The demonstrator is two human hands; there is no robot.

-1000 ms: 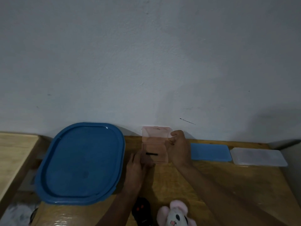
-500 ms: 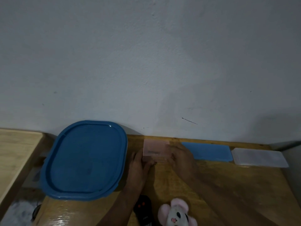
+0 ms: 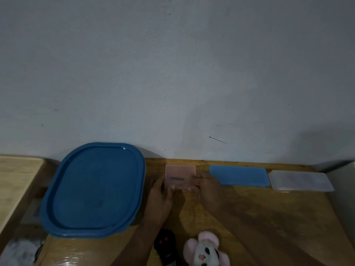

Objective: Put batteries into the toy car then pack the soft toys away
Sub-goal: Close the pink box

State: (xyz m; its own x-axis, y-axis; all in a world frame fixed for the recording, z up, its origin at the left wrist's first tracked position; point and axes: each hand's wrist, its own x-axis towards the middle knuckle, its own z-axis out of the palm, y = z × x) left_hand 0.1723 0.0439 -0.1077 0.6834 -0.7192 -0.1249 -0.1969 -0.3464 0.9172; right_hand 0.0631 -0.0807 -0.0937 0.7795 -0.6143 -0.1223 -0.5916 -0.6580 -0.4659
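A wooden table point(image 3: 269, 217) runs along a pale wall, and everything here sits on it. The biggest thing is a blue oval lid point(image 3: 92, 189) on a container, filling the table's back left corner and reaching to its left edge.

Both forearms come up from the near edge and meet at the middle of the back edge. The left hand point(image 3: 160, 200) is palm-down, with its fingers against the left side of a pink translucent case point(image 3: 180, 174) and its thumb laid across the case's near left corner. The right hand point(image 3: 210, 189) comes in at a slant from the right, knuckles up. Its fingers are curled over the case's right edge and its thumb is at the near edge. The two hands hold the case between them in a narrow grip, low over the table or on it. A dark strip shows through the case's top.

Just right of the right hand a flat blue case point(image 3: 240, 175) lies along the back edge. A clear case point(image 3: 299, 180) lies just beside that, toward the back right corner.

The soft toy point(image 3: 203, 250), white-faced with pink ears, lies at the near edge between the forearms. Just left of it is a black item point(image 3: 166, 244) with two red spots. It is too dark and too cut off to tell whether it is the toy car.
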